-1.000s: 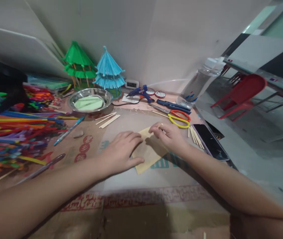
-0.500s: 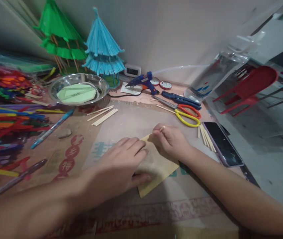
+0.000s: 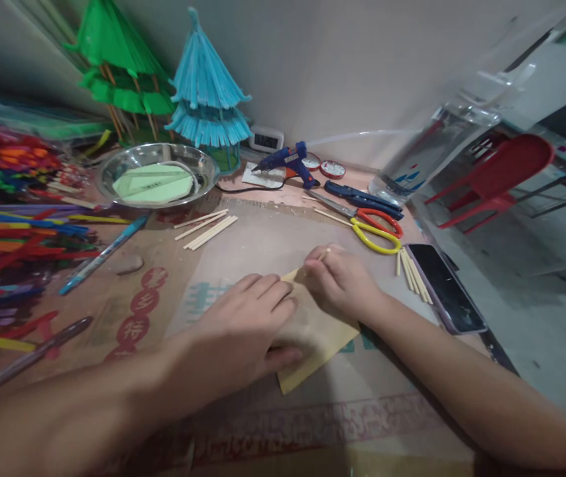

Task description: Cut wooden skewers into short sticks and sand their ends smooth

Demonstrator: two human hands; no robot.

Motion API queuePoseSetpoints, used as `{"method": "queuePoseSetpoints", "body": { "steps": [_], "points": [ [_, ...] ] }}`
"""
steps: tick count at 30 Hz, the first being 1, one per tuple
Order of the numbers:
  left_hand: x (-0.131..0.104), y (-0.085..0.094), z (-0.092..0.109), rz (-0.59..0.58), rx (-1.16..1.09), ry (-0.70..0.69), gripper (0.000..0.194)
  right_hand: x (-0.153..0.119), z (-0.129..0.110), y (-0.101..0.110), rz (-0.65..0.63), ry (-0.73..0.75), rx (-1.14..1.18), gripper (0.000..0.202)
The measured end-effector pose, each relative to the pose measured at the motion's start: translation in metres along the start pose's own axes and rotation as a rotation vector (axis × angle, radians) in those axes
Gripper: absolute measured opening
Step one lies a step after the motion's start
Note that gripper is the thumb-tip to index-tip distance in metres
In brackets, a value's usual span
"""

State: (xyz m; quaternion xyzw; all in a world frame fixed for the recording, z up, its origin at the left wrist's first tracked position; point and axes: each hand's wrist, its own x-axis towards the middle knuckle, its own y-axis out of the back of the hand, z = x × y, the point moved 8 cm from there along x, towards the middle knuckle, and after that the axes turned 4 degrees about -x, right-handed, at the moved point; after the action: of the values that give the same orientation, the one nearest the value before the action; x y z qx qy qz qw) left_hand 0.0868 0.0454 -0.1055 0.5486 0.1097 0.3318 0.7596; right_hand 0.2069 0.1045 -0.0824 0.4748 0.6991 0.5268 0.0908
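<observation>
A yellow sheet (image 3: pixel 323 334), paper or thin card, lies at an angle on the work surface. My left hand (image 3: pixel 256 318) rests across its left part, fingers bent slightly over it and thumb stretched apart, pressing it down. At the sheet's far corner, my right hand (image 3: pixel 340 275) is closed in a pinch. A small pale stick end shows between its thumb and forefinger; the rest of it is hidden by the fingers. Beyond my hands are loose pale wooden sticks (image 3: pixel 213 233), and scissors (image 3: pixel 375 232) with one red and one yellow handle.
A metal bowl (image 3: pixel 107 182) holds pale green card pieces. Behind stand a green model (image 3: pixel 114 59) and a blue one (image 3: pixel 208 86), with a glue gun (image 3: pixel 290 162) nearby. To the right are a phone (image 3: pixel 447 288) and a big bottle (image 3: pixel 422 152). Colourful pipe cleaners (image 3: pixel 9 245) fill the left.
The view has shifted very slightly. Both hands keep nearly the same place on the yellow sheet, and the right hand stays closed at its far corner.
</observation>
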Motion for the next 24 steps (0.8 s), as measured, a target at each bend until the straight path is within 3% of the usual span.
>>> {"method": "queuePoseSetpoints", "body": {
  "steps": [5,9,11,15,17,19,21,22,24],
  "points": [
    [0.014,0.001,-0.002,0.019,0.053,0.022,0.055,-0.002,0.023,0.03,0.162,-0.23,0.393,0.044],
    [0.044,0.003,-0.005,0.013,0.023,0.072,0.05,-0.016,0.025,0.027,-0.019,-0.288,0.594,0.046],
    [0.06,0.008,-0.018,-0.004,-0.012,0.1,0.043,-0.028,0.041,0.023,-0.025,-0.38,0.623,0.049],
    [0.073,0.023,-0.068,0.034,0.041,0.224,0.055,-0.05,0.089,0.036,0.297,-0.567,0.662,0.051],
    [0.068,0.02,-0.077,-0.006,0.054,0.247,0.062,-0.054,0.101,0.038,0.366,-0.587,0.671,0.05],
    [0.056,0.013,-0.061,-0.054,0.052,0.217,0.066,-0.054,0.107,0.038,0.392,-0.601,0.687,0.052],
    [0.04,0.006,-0.023,-0.114,0.009,0.105,0.069,-0.053,0.108,0.037,0.399,-0.605,0.703,0.054],
    [0.031,0.003,0.003,-0.154,-0.042,-0.006,0.064,-0.052,0.107,0.036,0.401,-0.606,0.712,0.054],
    [0.009,-0.005,0.058,-0.36,-0.365,-0.318,0.037,-0.052,0.107,0.035,0.406,-0.606,0.729,0.054]
  ]
}}
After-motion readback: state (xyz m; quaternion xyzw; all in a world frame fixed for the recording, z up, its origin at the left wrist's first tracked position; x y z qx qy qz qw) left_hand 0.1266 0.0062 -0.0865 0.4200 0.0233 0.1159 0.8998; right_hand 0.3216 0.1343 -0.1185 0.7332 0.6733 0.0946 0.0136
